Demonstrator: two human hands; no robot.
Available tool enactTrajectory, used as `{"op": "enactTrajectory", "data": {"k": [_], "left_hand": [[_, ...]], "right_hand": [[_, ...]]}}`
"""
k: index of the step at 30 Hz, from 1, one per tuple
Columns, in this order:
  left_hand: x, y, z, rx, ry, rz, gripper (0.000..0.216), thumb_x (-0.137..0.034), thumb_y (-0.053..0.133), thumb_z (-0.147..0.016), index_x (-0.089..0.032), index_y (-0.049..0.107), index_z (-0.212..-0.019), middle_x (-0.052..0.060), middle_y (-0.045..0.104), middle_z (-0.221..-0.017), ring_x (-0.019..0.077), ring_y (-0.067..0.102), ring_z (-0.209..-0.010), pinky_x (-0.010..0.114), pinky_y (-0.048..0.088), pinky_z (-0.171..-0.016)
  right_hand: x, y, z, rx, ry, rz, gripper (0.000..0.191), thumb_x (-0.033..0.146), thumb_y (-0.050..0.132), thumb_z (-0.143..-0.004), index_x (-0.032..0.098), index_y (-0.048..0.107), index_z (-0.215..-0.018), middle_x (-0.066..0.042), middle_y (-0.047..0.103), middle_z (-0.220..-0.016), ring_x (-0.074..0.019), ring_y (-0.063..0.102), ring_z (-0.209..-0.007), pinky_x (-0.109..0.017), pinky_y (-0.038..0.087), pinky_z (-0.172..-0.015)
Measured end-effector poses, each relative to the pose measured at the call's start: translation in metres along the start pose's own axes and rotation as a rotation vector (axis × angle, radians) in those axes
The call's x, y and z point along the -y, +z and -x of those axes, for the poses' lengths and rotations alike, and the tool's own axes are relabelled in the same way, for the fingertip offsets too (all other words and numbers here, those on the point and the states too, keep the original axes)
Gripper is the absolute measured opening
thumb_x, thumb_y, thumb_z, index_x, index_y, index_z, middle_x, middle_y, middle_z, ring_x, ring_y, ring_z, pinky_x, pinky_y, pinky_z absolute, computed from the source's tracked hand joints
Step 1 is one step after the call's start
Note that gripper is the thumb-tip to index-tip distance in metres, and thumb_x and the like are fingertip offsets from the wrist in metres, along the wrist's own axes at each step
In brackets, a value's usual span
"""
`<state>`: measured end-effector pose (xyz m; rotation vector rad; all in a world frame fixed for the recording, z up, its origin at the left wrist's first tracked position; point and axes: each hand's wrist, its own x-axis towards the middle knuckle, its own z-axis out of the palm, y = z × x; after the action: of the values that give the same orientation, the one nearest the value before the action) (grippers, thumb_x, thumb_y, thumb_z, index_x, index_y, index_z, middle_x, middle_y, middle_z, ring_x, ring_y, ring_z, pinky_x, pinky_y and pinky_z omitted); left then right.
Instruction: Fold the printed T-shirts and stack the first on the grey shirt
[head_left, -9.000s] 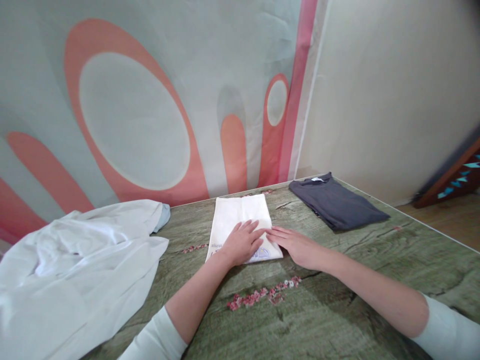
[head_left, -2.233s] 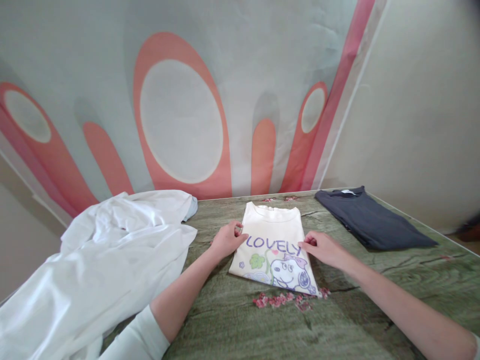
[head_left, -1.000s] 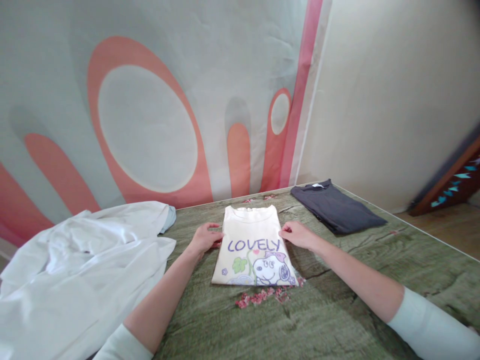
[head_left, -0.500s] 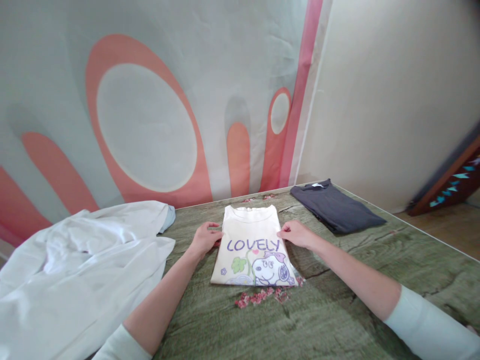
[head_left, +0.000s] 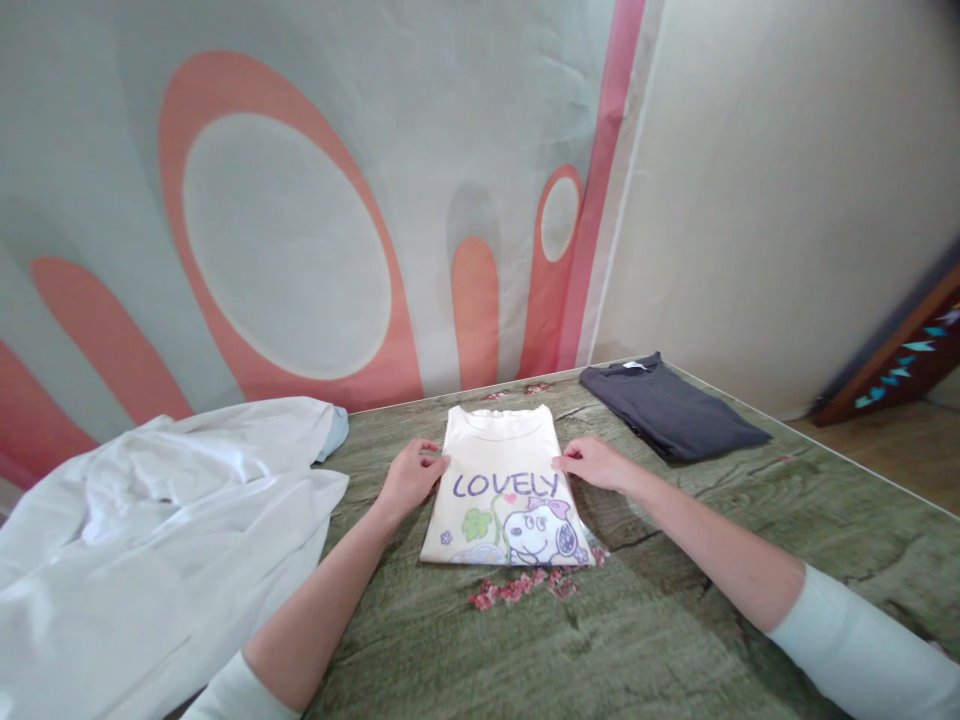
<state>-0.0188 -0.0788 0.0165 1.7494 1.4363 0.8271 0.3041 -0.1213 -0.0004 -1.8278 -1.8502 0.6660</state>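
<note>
A folded cream T-shirt (head_left: 504,470) lies face up on the green patterned table (head_left: 675,600), showing the word LOVELY and a cartoon dog. My left hand (head_left: 409,474) pinches the shirt's left edge with curled fingers. My right hand (head_left: 594,463) pinches its right edge the same way. Both forearms reach in from the near side.
A crumpled pile of white cloth (head_left: 165,520) covers the table's left part. A folded dark grey shirt (head_left: 667,408) lies at the far right corner. A wall with pink and orange shapes (head_left: 285,230) stands right behind the table. A wooden floor (head_left: 892,440) shows at right.
Nine seconds ago the shirt lay plain side up under my flat hands; it now lies print side up, gripped at both edges. Over the last second my hands barely moved.
</note>
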Motion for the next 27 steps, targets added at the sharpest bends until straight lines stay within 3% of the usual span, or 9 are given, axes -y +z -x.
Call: {"op": "enactTrajectory", "data": {"k": [5,12,15,18,22,25,27], "left_hand": [[0.002,-0.001,0.005,0.003,0.096,-0.137,0.036,-0.032,0.064,-0.07,-0.016,0.052,-0.1,0.001,0.064,-0.069,0.016,0.061,-0.059,0.023,0.041,-0.052],[-0.002,0.001,0.009,-0.032,0.139,-0.34,0.032,-0.027,0.059,-0.075,-0.018,0.051,-0.104,0.0,0.063,-0.072,0.0169,0.06,-0.066,0.026,0.043,-0.06],[-0.008,0.001,0.014,-0.074,0.213,-0.45,0.029,-0.025,0.055,-0.078,-0.017,0.051,-0.105,0.003,0.064,-0.083,0.0188,0.061,-0.076,0.03,0.046,-0.069],[-0.021,0.005,0.027,-0.086,0.395,-0.562,0.027,-0.024,0.049,-0.083,-0.016,0.051,-0.109,0.009,0.06,-0.105,0.0216,0.056,-0.099,0.034,0.042,-0.086],[-0.042,0.021,0.055,0.145,0.584,-0.651,0.039,-0.032,0.033,-0.093,-0.015,0.042,-0.127,0.011,0.045,-0.134,0.0212,0.038,-0.125,0.036,0.029,-0.104],[-0.051,0.033,0.073,0.32,0.622,-0.696,0.051,-0.042,0.024,-0.096,-0.016,0.028,-0.138,0.009,0.026,-0.146,0.021,0.021,-0.135,0.037,0.019,-0.109],[-0.051,0.039,0.08,0.377,0.607,-0.719,0.056,-0.047,0.019,-0.095,-0.016,0.024,-0.141,0.009,0.021,-0.148,0.0213,0.017,-0.136,0.038,0.015,-0.11]], "right_hand": [[0.0,-0.001,0.006,0.028,-0.077,0.08,0.03,0.043,0.055,-0.073,0.016,0.064,-0.063,0.0,0.063,-0.06,-0.0121,0.05,-0.054,-0.022,0.031,-0.05],[0.002,0.001,0.011,0.026,-0.047,0.104,0.028,0.042,0.054,-0.074,0.017,0.064,-0.067,-0.002,0.065,-0.065,-0.0141,0.054,-0.059,-0.023,0.034,-0.053],[0.002,0.001,0.011,-0.009,-0.032,0.115,0.028,0.042,0.053,-0.075,0.017,0.064,-0.068,-0.002,0.066,-0.067,-0.0156,0.056,-0.061,-0.024,0.035,-0.054],[0.002,0.001,0.011,-0.04,-0.026,0.128,0.027,0.042,0.052,-0.077,0.018,0.062,-0.069,-0.003,0.066,-0.068,-0.017,0.057,-0.063,-0.026,0.038,-0.056],[0.01,0.002,0.02,-0.189,-0.103,0.181,0.022,0.037,0.053,-0.078,0.017,0.061,-0.084,-0.007,0.065,-0.082,-0.0201,0.06,-0.075,-0.03,0.044,-0.066],[0.027,0.008,0.034,-0.301,-0.305,0.205,0.032,0.034,0.045,-0.084,0.015,0.055,-0.108,-0.012,0.06,-0.107,-0.023,0.056,-0.1,-0.036,0.043,-0.086],[0.04,0.015,0.045,-0.274,-0.442,0.198,0.041,0.034,0.038,-0.089,0.014,0.046,-0.124,-0.013,0.051,-0.126,-0.0223,0.046,-0.117,-0.037,0.036,-0.099]]}}
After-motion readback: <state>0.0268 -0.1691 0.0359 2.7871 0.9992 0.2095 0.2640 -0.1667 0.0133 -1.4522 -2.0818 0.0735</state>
